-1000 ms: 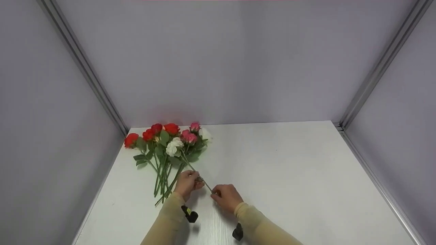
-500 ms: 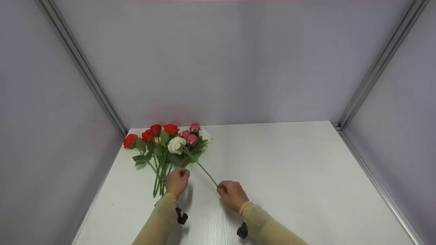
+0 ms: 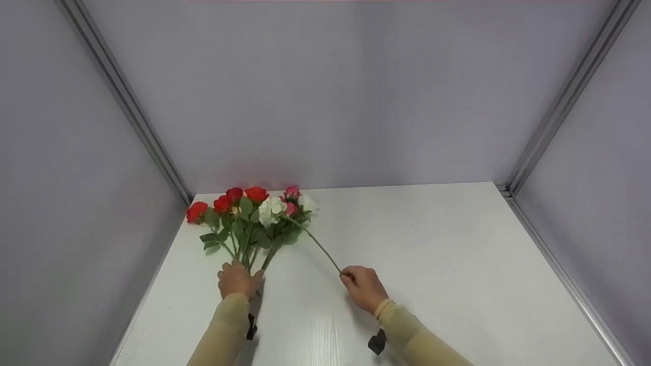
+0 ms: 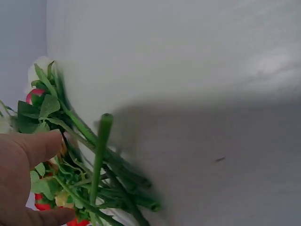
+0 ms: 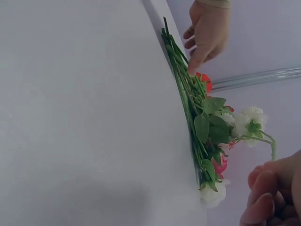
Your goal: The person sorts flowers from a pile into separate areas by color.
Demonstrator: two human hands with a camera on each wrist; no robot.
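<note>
My right hand (image 3: pixel 364 288) pinches the lower end of a white flower's stem (image 3: pixel 324 250). That white flower (image 3: pixel 271 211) has a ruffled head, which overlaps the bunch in the head view. In the right wrist view its head (image 5: pixel 249 123) hangs apart from the table on a bent stem. My left hand (image 3: pixel 236 280) is spread over the bunch's green stems (image 4: pixel 101 155), thumb and fingers apart on either side. The bunch has several red roses (image 3: pixel 257 194), pink roses (image 3: pixel 292 192) and another white flower (image 3: pixel 308 203), with green leaves among them.
The flowers lie at the back left of a white table (image 3: pixel 432 244), close to the back wall (image 3: pixel 325 91) and left wall (image 3: pixel 91 178). Metal frame rails (image 3: pixel 554 96) run up the corners. A small black device (image 3: pixel 377 341) sits at the right wrist.
My left hand let go of the white flower's stem and moved left and down over the bunch's stems, fingers spreading. My right hand moved right and slightly up, drawing the white flower rightward.
</note>
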